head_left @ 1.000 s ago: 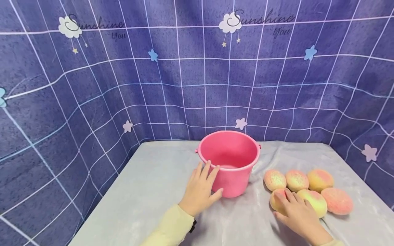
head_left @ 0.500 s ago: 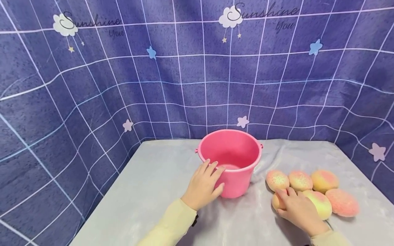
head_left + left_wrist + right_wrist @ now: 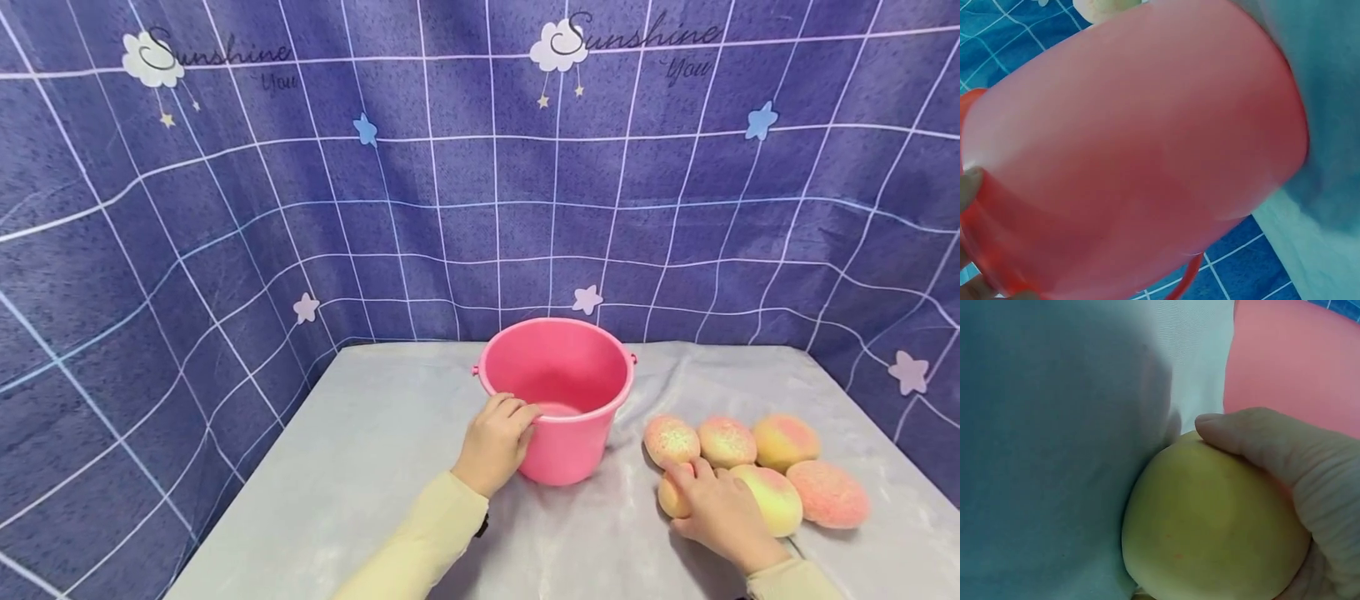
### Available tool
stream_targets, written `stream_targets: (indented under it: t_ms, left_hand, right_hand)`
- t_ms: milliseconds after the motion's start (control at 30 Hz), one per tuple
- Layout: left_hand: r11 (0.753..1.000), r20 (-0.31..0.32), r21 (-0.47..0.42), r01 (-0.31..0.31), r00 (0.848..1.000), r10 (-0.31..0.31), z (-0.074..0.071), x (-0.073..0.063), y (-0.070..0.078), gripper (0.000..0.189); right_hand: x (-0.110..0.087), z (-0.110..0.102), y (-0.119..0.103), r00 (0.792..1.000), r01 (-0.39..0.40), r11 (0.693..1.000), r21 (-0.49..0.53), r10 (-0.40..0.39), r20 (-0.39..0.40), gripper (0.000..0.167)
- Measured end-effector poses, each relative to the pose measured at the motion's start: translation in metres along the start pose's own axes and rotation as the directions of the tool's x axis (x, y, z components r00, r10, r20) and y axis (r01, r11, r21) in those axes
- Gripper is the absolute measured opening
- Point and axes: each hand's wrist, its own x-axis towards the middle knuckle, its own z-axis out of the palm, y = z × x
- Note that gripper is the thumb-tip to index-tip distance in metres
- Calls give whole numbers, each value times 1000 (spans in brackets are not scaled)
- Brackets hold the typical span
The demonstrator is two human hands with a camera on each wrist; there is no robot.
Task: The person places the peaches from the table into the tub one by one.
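Observation:
A pink bucket (image 3: 566, 450) stands upright on the cloth-covered table. My left hand (image 3: 495, 442) grips its near-left rim, fingers curled over the edge; in the left wrist view the thumb (image 3: 969, 187) lies against the outer wall. My right hand (image 3: 726, 510) holds a yellow-pink peach (image 3: 672, 498) at the front left of a group. Up close in the right wrist view that peach (image 3: 1210, 525) still sits against the cloth, the thumb (image 3: 1254, 434) along its side; the other fingertips are mostly hidden.
Several more peaches lie close around the held one: two speckled ones (image 3: 671, 440) and an orange one (image 3: 786, 443) behind, a yellow one (image 3: 772, 500) and a red one (image 3: 828, 493) to the right. A blue gridded curtain (image 3: 555, 225) surrounds the table's back and sides.
My left hand's fingers have gone from straight beside the bucket's rim to curled over it. The right hand has turned slightly and its fingers have come round the front-left peach.

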Motion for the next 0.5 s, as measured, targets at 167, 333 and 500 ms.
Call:
stream_targets:
  t_ms: [167, 333, 500]
  left_hand:
    - [1000, -50, 0, -31, 998, 31, -2, -1, -3, 26]
    - [997, -86, -28, -67, 994, 64, -8, -1, -3, 21]
    - [990, -145, -22, -137, 981, 132, -18, -2, 1, 11]
  right_hand:
    - [-1, 3, 0, 1000, -9, 1000, 19, 9, -11, 73]
    - [-1, 4, 1, 1000, -4, 1000, 17, 4, -31, 72]
    - [0, 4, 0, 999, 1, 1000, 14, 0, -37, 72]
